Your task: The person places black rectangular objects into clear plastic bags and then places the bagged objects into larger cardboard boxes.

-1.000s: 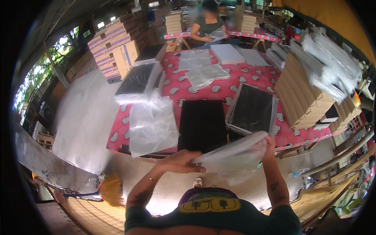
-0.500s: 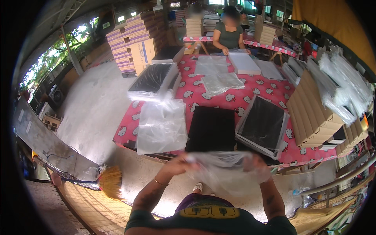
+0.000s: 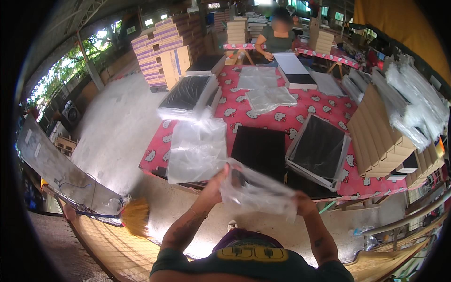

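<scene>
Both hands hold one clear plastic bag (image 3: 256, 190) up in front of my chest. My left hand (image 3: 216, 188) grips its left edge, and my right hand (image 3: 300, 203) grips its right corner. Just beyond the bag a flat black panel (image 3: 259, 148) lies on the table with the red patterned cloth (image 3: 244, 113). A loose pile of clear bags (image 3: 197, 148) hangs over the table's near left edge. To the right a black panel in a white frame (image 3: 322, 148) rests tilted on the table.
A stack of wrapped black panels (image 3: 188, 96) sits at the table's left. Folded cardboard boxes (image 3: 383, 136) and bundled clear bags (image 3: 413, 110) crowd the right. Another person (image 3: 277, 35) works at the far end. A broom (image 3: 134, 216) lies on the floor to my left.
My hands have kept hold of the clear bag and drawn it in from the right to the middle. My view has shifted so the table sits more centred.
</scene>
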Demonstrator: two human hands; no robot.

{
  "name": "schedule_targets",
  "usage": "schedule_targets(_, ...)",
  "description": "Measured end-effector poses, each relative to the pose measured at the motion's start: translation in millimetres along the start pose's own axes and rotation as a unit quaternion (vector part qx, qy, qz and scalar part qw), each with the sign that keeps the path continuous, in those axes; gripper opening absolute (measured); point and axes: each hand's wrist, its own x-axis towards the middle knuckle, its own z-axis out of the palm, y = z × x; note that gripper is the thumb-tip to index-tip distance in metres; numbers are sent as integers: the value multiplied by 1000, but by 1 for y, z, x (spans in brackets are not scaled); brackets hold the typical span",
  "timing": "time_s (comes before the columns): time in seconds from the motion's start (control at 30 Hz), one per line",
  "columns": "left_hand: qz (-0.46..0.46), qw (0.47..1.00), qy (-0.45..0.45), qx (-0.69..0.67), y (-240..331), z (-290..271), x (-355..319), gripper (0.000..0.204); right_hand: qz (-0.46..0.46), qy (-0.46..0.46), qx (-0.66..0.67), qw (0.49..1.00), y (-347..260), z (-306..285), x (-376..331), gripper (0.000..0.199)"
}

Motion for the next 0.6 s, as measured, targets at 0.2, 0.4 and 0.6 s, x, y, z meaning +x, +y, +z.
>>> schedule_targets(0.2, -114, 904, -124, 394, -37, -77, -7, 28, -37, -27, 110, 993, -34, 9, 5, 19)
schedule_targets(0.4, -143, 939, -77, 302, -1, -98, -15, 26, -9, -9, 189, 982, 13, -24, -2, 14)
schedule_targets(0.6, -5, 999, 32, 37, -13, -109, -38, 34, 116, 125, -254, 952, 26, 30, -10, 28)
